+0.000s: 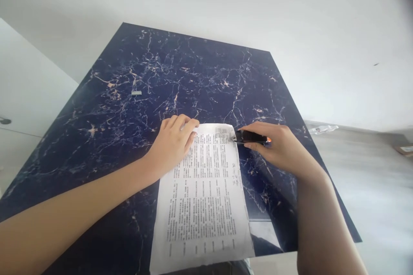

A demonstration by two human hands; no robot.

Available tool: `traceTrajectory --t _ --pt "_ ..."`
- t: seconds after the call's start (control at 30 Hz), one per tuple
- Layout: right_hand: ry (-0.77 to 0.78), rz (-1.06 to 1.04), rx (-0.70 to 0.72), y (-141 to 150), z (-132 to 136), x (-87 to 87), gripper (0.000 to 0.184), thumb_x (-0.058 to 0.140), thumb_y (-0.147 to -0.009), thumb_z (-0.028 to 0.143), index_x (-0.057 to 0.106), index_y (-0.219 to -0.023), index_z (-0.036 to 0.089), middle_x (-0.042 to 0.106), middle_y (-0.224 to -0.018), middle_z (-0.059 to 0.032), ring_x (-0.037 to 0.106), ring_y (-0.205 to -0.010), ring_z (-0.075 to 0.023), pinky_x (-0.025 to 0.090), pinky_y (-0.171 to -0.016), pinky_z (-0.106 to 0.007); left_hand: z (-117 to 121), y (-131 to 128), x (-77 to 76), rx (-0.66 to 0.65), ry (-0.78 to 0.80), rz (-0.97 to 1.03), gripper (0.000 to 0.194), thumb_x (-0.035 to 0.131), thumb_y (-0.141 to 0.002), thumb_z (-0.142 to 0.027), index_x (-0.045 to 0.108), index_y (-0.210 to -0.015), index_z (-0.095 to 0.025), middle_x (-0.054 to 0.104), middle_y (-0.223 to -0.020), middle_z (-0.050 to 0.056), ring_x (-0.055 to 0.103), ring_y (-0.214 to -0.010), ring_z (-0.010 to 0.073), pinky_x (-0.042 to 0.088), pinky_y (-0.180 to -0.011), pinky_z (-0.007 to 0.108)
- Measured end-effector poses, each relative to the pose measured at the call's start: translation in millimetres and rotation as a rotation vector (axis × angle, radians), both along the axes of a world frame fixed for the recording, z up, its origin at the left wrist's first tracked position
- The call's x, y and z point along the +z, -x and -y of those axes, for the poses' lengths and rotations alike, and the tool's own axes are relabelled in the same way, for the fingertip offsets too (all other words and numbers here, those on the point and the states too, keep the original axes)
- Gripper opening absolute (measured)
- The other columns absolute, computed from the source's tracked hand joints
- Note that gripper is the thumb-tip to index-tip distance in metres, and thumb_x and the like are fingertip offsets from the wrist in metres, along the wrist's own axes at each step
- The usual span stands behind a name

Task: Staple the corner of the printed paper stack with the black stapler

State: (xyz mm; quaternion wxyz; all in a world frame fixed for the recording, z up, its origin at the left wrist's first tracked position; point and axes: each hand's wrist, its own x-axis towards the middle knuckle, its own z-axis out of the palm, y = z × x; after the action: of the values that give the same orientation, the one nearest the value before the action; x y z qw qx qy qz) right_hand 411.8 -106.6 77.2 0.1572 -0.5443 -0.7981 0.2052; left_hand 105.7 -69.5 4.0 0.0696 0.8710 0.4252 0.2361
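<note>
A printed sheet of paper (pixel 201 189), perhaps several together, lies on the dark table with its lines of text running lengthwise. My left hand (pixel 177 139) is closed on its upper left edge, thumb and fingers bent around the corner. In my right hand (pixel 277 144) is a black stapler (pixel 253 136) with a bit of orange at its rear. The stapler's front end meets the paper's right edge near the upper corner; whether the sheet sits between its jaws is hard to see. Handwritten marks show along the paper's right margin.
The blue marble-patterned table (pixel 200 77) has a small pale strip (pixel 136 93), possibly staples, on its left half. White wall stands behind. On the floor at right lies a white plastic wrapper (pixel 323 129). The paper's lower end reaches the table's near edge.
</note>
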Motion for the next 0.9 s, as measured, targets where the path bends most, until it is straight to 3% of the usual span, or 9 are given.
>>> traceTrajectory --t 0.43,0.9 --pt "-0.018 0.002 -0.016 16 6 -8.5 0.049 0.058 -0.102 0.027 0.063 -0.148 0.041 0.074 -0.128 -0.0042 0.073 -0.114 -0.0314 0.065 -0.089 -0.050 0 0 -0.7 0.012 0.006 0.047 0.025 0.049 -0.103 -0.019 0.061 -0.123 -0.028 0.066 -0.115 0.010 0.061 -0.102 0.0307 0.048 -0.092 0.050" --pt "-0.022 0.007 -0.028 24 6 -9.5 0.045 0.055 -0.103 0.024 0.065 -0.144 0.040 0.072 -0.127 -0.0064 0.071 -0.113 -0.0318 0.062 -0.092 -0.052 0 -2 -1.7 0.016 0.036 0.093 0.025 0.050 -0.103 -0.018 0.063 -0.121 -0.028 0.065 -0.112 0.010 0.062 -0.104 0.0316 0.049 -0.094 0.053"
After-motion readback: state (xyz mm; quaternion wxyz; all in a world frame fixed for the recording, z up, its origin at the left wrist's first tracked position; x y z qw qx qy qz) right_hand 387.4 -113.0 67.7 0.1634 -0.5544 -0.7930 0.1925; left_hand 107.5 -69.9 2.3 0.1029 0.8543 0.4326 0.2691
